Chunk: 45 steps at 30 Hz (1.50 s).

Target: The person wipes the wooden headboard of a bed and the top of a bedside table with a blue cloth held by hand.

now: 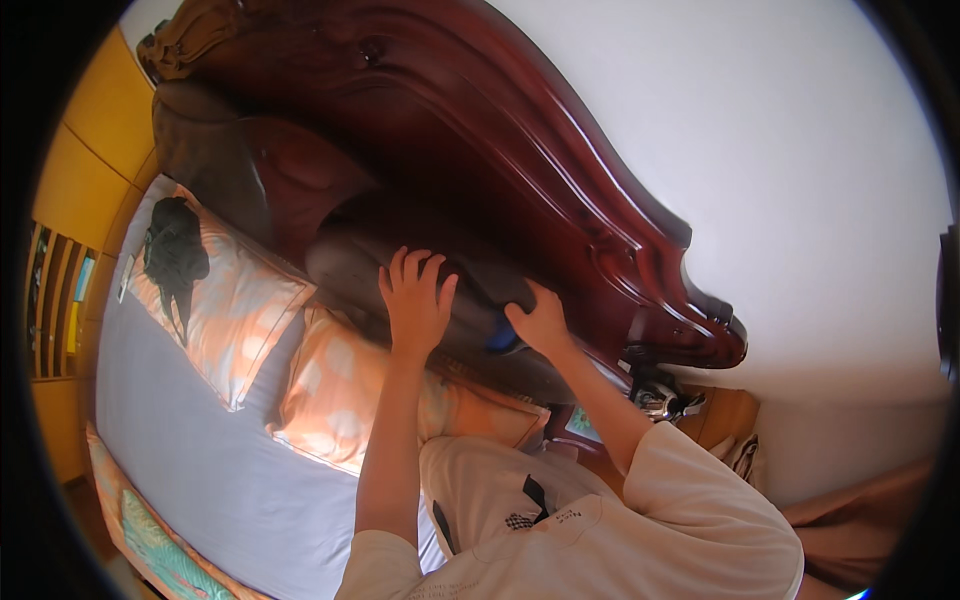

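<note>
My left hand [414, 307] has its fingers spread over the brown padded panel [337, 262] of a bed headboard, seemingly resting on it, with nothing held. To its right, my right hand [541, 321] is closed around a dark, soft-looking piece [510, 292], probably cloth, against the same padding; its fingers are partly hidden. A blue patch [502, 334] shows just below the right thumb, and I cannot tell whether it belongs to that piece. Above both hands rises the headboard's glossy dark-red carved wood [480, 142].
Orange-and-white patterned pillows [330, 375] lie below the headboard on a grey-lavender sheet [202, 427]. A crumpled black garment [176, 247] rests on the far pillow. At right, a wooden bedside cabinet [724, 420] bears small objects. A yellow wood wardrobe [105, 127] stands at left.
</note>
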Motion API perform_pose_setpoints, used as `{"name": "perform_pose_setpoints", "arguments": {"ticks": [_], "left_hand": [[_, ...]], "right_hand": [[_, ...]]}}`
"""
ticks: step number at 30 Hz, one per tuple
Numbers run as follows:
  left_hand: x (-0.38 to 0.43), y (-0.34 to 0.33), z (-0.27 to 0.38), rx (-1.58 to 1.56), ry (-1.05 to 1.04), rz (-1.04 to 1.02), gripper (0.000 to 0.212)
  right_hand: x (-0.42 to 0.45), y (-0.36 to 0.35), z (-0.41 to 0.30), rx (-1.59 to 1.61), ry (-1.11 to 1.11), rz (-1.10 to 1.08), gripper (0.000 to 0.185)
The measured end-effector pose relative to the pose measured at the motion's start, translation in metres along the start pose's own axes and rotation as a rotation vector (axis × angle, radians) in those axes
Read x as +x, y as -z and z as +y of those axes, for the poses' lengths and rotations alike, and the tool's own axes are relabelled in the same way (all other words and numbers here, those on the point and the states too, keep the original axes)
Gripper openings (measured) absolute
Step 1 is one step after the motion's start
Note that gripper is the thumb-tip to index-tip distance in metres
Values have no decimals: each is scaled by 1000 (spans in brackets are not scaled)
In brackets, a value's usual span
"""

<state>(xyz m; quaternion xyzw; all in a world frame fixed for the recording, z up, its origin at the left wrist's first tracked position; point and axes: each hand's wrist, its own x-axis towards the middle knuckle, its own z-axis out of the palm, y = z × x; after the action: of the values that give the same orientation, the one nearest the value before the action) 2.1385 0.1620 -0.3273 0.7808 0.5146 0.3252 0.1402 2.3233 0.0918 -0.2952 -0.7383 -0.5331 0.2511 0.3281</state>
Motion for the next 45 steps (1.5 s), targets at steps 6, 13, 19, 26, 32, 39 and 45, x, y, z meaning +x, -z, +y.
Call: {"name": "perform_pose_setpoints", "arguments": {"ticks": [6, 13, 19, 26, 32, 39, 45], "left_hand": [[6, -18, -1, 98, -13, -6, 19], [9, -33, 0, 2, 27, 80, 10], [4, -39, -5, -51, 35, 132, 12], [1, -42, -15, -100, 43, 171, 14], [2, -47, -16, -161, 39, 209, 14], [3, -51, -13, -225, 18, 225, 17], [3, -51, -18, -208, 31, 202, 18]], "right_hand": [[22, 20, 42, 312, -407, -293, 28], [125, -34, 48, 41, 110, -485, 43], [205, -151, 23, -183, 260, -414, 59], [213, -242, -11, -275, 277, -127, 74], [238, -276, 1, -447, 362, -270, 47], [264, -285, 34, -417, 695, -257, 41], [265, -295, 6, -470, 781, -450, 45]]}}
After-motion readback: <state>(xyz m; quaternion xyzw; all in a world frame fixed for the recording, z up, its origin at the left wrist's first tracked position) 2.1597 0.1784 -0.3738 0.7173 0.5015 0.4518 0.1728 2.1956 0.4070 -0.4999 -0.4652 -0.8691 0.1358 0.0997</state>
